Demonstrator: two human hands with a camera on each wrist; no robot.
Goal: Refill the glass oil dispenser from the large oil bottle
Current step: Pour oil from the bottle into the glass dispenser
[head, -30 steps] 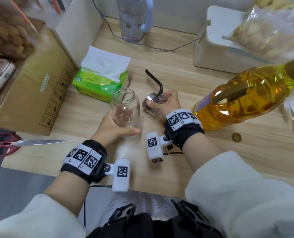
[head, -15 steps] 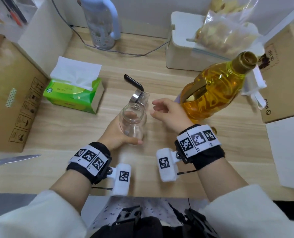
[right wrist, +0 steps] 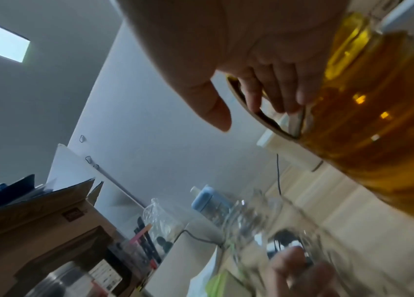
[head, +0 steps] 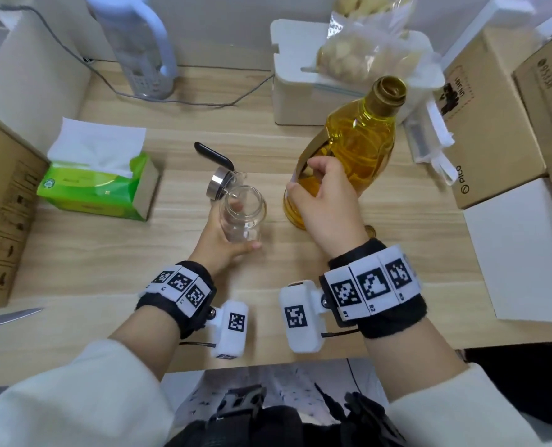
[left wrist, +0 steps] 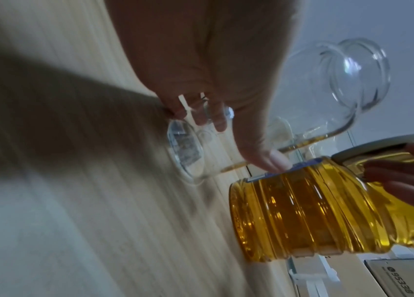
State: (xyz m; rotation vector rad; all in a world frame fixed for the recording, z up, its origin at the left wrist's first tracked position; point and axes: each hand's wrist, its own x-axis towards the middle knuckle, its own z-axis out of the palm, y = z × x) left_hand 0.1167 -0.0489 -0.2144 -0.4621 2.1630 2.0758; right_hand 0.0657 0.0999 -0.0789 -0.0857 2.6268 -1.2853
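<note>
Glass dispenser [head: 243,214] in left hand [head: 218,243]; right hand [head: 324,201] grips oil bottle [head: 355,146] handle.

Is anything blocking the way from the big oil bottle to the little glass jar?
Nothing visible does. The oil bottle stands right beside the open glass jar; the jar's lid lies behind it, out of the way.

"PICO" on the cardboard box [head: 490,130]; "95338" on a carton [left wrist: 403,281] in the left wrist view
</note>
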